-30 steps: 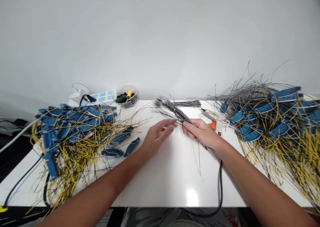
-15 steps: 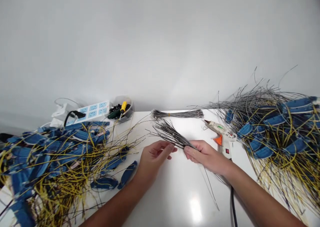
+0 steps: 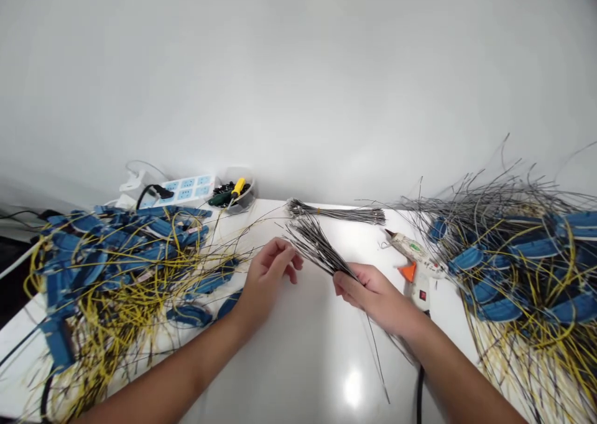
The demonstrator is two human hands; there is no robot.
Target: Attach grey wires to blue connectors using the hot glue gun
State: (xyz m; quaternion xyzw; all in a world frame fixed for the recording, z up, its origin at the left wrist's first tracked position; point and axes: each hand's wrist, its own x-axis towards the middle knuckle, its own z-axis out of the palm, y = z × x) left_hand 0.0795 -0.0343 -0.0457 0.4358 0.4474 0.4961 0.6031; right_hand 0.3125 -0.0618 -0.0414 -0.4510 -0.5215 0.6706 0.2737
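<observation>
My right hand (image 3: 366, 290) is closed around a bundle of thin grey wires (image 3: 321, 247). The wires fan out to the upper left, and a few trail below the hand. Left of the bundle, my left hand (image 3: 268, 278) has thumb and forefinger pinched together close to the wire tips. Whether a wire is between those fingers is too small to make out. Behind the held bundle, a second bundle of grey wires (image 3: 342, 212) lies on the table, tied at its middle with a yellow band.
Blue parts with yellow and black wires (image 3: 100, 256) heap on the left; a similar heap (image 3: 522, 268) lies on the right. A glue gun (image 3: 417, 262) with an orange trigger rests right of my hands. Behind stand a power strip (image 3: 186, 189) and a clear tub (image 3: 249, 198) holding a yellow-handled tool.
My left hand has moved left, away from my right hand and toward the wire tips. The right hand keeps its hold on the bundle. The camera view has shifted slightly.
</observation>
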